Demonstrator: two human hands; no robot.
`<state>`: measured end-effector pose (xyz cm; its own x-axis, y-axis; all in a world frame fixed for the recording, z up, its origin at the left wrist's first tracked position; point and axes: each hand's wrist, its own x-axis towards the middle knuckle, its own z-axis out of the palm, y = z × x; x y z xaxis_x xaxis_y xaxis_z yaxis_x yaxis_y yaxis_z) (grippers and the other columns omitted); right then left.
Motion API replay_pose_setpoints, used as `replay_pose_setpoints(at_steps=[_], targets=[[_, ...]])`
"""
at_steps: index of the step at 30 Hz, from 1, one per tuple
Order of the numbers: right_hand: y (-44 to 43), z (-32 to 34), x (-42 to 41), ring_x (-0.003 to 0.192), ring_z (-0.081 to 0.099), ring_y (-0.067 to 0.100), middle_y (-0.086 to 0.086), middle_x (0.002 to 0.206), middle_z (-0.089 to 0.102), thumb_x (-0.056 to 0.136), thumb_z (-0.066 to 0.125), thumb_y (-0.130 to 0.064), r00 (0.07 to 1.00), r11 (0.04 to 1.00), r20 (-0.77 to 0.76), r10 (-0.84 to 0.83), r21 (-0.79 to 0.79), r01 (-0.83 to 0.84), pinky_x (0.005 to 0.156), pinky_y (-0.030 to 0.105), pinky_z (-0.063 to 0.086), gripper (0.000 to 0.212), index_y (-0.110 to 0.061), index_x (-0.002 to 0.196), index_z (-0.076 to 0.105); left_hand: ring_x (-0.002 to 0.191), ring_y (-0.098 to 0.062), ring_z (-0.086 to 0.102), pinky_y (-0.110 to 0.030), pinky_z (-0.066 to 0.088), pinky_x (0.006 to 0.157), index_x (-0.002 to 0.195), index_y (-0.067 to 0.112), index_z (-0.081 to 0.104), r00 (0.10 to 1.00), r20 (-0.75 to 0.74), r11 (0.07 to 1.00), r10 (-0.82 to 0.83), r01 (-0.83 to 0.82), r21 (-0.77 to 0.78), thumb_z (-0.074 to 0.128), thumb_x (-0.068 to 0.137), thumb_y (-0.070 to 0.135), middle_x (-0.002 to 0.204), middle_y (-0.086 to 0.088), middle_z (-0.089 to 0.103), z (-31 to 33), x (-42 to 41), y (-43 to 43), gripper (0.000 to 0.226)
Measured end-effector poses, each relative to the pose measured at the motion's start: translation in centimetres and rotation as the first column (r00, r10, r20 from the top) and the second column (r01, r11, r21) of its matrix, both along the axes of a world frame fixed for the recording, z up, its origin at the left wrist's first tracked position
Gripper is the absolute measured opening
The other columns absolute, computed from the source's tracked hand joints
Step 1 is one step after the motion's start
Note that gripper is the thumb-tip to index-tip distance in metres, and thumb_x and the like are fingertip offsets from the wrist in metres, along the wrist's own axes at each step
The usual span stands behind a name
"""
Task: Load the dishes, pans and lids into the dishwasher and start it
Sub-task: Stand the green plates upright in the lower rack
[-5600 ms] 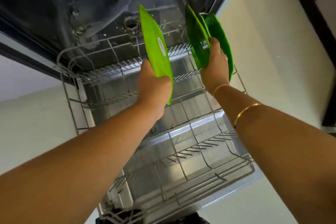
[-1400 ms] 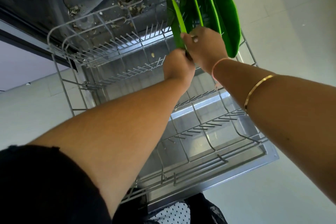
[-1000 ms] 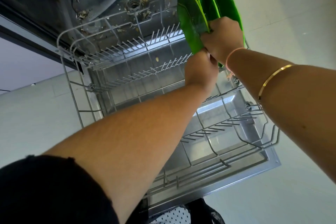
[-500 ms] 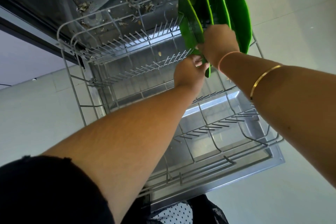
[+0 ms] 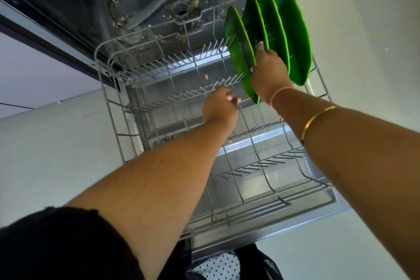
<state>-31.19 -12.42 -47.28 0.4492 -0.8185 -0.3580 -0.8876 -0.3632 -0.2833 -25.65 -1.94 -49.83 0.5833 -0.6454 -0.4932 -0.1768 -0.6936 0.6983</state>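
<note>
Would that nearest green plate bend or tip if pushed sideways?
Probably stiff: the nearest green plate keeps its shape standing on edge in the rack. It looks thin, so likely light. Held by thin wires, it might tip against the next plate once the right hand lets go.

Four green plates [image 5: 294, 36], one wire rack [image 5: 159, 66], two hands [image 5: 219, 109] [image 5: 269, 73], one gold bangle [image 5: 314, 117]
</note>
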Motion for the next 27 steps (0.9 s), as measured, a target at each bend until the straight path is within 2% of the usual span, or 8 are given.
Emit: replay_pose_setpoints(at_steps=[6, 10, 13, 16, 20, 24, 25, 27], targets=[[4.8, 5.2, 1.1, 0.114, 0.053, 0.039, 0.022, 0.147, 0.027, 0.089, 0.043, 0.007, 0.987, 0.985, 0.001, 0.158, 0.066, -0.158, 0.089, 0.038, 0.044, 0.069, -0.005, 0.150, 0.011, 0.114, -0.023, 0.056, -0.030, 0.044, 0.093, 0.122, 0.011, 0.053, 0.983, 0.146, 0.993, -0.108, 0.098, 0.073, 0.058, 0.091, 0.019, 0.125, -0.009, 0.058, 4.8, 0.7, 3.6, 0.033], [8.8, 9.8, 1.8, 0.117, 0.052, 0.038, 0.019, 0.150, 0.021, 0.087, 0.051, 0.006, 0.960, 0.952, -0.044, 0.277, 0.152, -0.267, 0.093, 0.040, 0.044, 0.079, -0.006, 0.150, 0.005, 0.122, -0.028, 0.047, -0.037, 0.042, 0.098, 0.134, 0.012, 0.042, 0.948, 0.262, 0.974, -0.179, 0.132, 0.186, 0.054, 0.092, 0.016, 0.135, -0.010, 0.048, 10.0, 1.3, 6.1, 0.044], [12.1, 14.8, 2.6, 0.124, 0.046, 0.036, 0.018, 0.152, 0.018, 0.088, 0.048, 0.004, 0.934, 0.923, -0.042, 0.354, 0.178, -0.341, 0.097, 0.039, 0.042, 0.076, -0.006, 0.150, 0.005, 0.128, -0.029, 0.040, -0.038, 0.037, 0.102, 0.137, 0.011, 0.037, 0.934, 0.300, 0.951, -0.195, 0.105, 0.292, 0.053, 0.091, 0.014, 0.139, -0.011, 0.043, 15.4, 2.1, 8.8, 0.049], [15.1, 19.4, 3.8, 0.128, 0.041, 0.033, 0.016, 0.150, 0.021, 0.091, 0.043, 0.002, 0.905, 0.893, -0.001, 0.425, 0.165, -0.419, 0.099, 0.039, 0.039, 0.069, -0.007, 0.150, 0.008, 0.126, -0.030, 0.040, -0.039, 0.036, 0.101, 0.135, 0.010, 0.039, 0.939, 0.317, 0.949, -0.135, 0.030, 0.315, 0.053, 0.088, 0.011, 0.138, -0.012, 0.044, 20.5, 2.9, 12.1, 0.050], [19.0, 26.0, 6.1, 0.131, 0.034, 0.029, 0.013, 0.149, 0.021, 0.092, 0.040, 0.002, 0.814, 0.810, 0.041, 0.579, 0.084, -0.580, 0.103, 0.033, 0.035, 0.067, -0.007, 0.150, 0.007, 0.124, -0.030, 0.042, -0.036, 0.035, 0.101, 0.134, 0.006, 0.042, 0.926, 0.376, 0.957, -0.026, -0.085, 0.276, 0.050, 0.086, 0.005, 0.136, -0.013, 0.047, 27.1, 4.1, 17.6, 0.048], [23.2, 31.2, 10.0, 0.142, 0.015, 0.031, 0.016, 0.151, 0.019, 0.094, 0.036, 0.000, 0.688, 0.690, 0.057, 0.723, -0.040, -0.722, 0.115, 0.034, 0.024, 0.063, -0.002, 0.149, 0.004, 0.110, -0.038, 0.058, -0.042, 0.048, 0.093, 0.121, -0.003, 0.056, 0.855, 0.508, 0.963, 0.102, -0.212, 0.163, 0.067, 0.070, -0.001, 0.119, -0.021, 0.060, 31.1, 6.8, 23.3, 0.053], [24.2, 32.3, 11.2, 0.143, 0.011, 0.032, 0.016, 0.152, 0.018, 0.094, 0.036, -0.001, 0.652, 0.653, 0.049, 0.757, -0.076, -0.753, 0.117, 0.035, 0.019, 0.063, -0.001, 0.149, 0.003, 0.117, -0.036, 0.054, -0.040, 0.045, 0.099, 0.127, -0.001, 0.052, 0.838, 0.538, 0.960, 0.091, -0.218, 0.178, 0.066, 0.074, 0.002, 0.126, -0.020, 0.056, 32.3, 7.9, 24.2, 0.055], [26.7, 35.0, 14.3, 0.143, 0.010, 0.033, 0.016, 0.152, 0.017, 0.094, 0.039, -0.004, 0.569, 0.569, 0.048, 0.821, -0.145, -0.809, 0.118, 0.035, 0.009, 0.065, 0.000, 0.148, 0.003, 0.136, -0.027, 0.034, -0.034, 0.027, 0.114, 0.142, 0.007, 0.034, 0.822, 0.560, 0.945, 0.101, -0.255, 0.203, 0.054, 0.089, 0.013, 0.146, -0.011, 0.037, 34.9, 10.7, 26.2, 0.057]])
